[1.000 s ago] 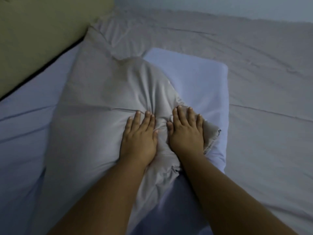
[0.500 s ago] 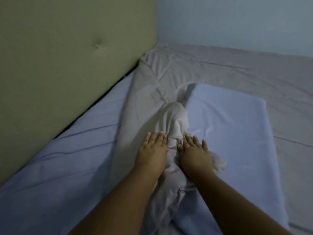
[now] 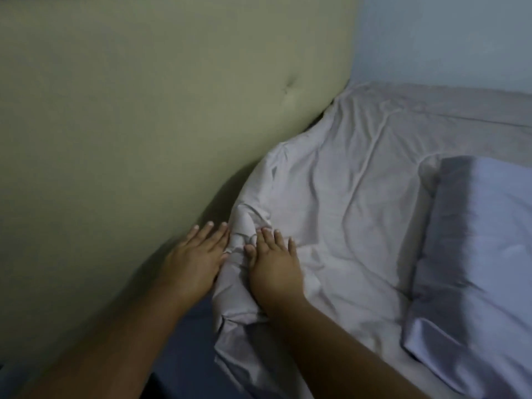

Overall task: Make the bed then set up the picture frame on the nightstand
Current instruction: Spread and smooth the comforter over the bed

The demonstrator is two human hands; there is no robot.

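Pressing the bunched grey pillow beside the headboard, left hand and right hand lie flat, fingers straight; blue pillow alongside.

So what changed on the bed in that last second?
The left hand and right hand pushed the grey pillow off the blue pillow, up to the headboard. The left hand slipped from its top to its headboard side. Fingers stayed flat, gripping nothing; the blue pillow seems unmoved.
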